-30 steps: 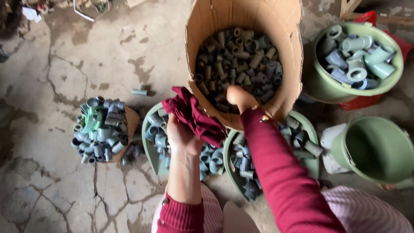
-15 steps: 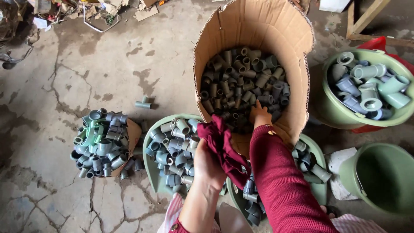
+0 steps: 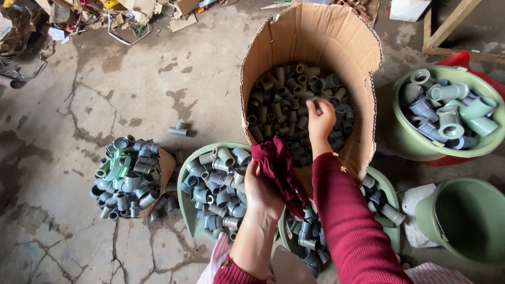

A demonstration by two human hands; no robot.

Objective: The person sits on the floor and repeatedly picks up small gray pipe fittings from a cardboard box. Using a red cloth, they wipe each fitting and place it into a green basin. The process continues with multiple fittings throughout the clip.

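Now right hand [image 3: 320, 119] deeper among fittings [image 3: 294, 100]

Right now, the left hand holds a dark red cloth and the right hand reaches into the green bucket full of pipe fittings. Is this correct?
Not quite. In the head view the left hand does hold the dark red cloth, but the right hand reaches into the cardboard box of dark pipe fittings, not into the green bucket, which stands apart to the right.
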